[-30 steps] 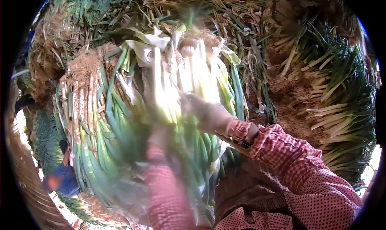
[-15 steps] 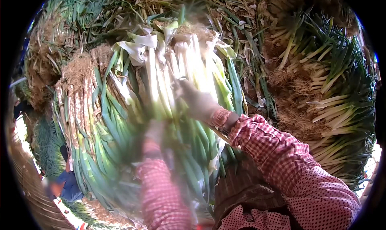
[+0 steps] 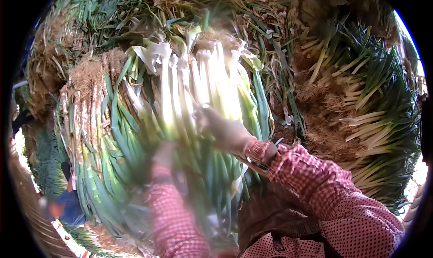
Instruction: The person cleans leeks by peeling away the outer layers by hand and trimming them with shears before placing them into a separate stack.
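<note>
Large peeled green onions (image 3: 221,82) with white stems and roots lie side by side before me, their green leaves toward my body. My right hand (image 3: 221,127) is over the middle of these stems. Its fingers are curled closed round a thin green onion stalk (image 3: 188,95). My left hand (image 3: 164,154) lies lower and to the left, over the green leaves; blur smears its fingers. Loose pale peeled skins (image 3: 155,54) hang at the upper left of the white stems.
Unpeeled green onions (image 3: 85,109) with brown, soil-marked stems lie to the left. On the right is a long row of green onions (image 3: 370,127) with roots inward. Dry leaf scraps (image 3: 279,55) cover the ground behind. Part of another person (image 3: 70,206) shows at lower left.
My right hand has come down slightly toward my body and a little to the right. My left hand has shifted slightly left. The onions lie nearly as before.
</note>
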`<control>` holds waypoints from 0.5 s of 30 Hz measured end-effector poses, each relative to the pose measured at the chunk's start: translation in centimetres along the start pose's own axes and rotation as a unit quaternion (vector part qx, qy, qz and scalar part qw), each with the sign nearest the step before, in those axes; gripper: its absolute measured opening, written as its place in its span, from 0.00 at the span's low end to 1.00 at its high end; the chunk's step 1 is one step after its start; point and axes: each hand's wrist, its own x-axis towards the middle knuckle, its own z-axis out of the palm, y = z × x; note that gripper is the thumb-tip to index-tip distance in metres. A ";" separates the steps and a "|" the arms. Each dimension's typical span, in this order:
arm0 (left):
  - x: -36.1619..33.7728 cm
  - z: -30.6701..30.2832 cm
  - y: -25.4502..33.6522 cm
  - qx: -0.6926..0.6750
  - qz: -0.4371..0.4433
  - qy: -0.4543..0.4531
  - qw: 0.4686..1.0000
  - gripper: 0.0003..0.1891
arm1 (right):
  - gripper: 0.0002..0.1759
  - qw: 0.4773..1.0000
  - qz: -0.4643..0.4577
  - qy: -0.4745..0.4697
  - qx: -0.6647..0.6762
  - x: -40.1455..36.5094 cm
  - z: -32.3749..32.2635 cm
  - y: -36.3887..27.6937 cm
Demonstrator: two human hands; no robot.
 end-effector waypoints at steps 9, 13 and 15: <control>-2.0 2.9 4.6 0.058 -0.074 0.024 0.995 0.22 | 0.51 0.999 0.041 0.016 0.003 1.0 0.0 0.3; -1.6 3.1 3.6 0.022 -0.083 0.035 0.996 0.25 | 0.49 0.998 0.056 -0.002 -0.006 1.3 0.0 -0.3; -2.2 3.2 5.0 0.011 -0.096 0.040 0.994 0.27 | 0.48 0.998 0.061 -0.015 -0.009 1.4 -0.1 -0.4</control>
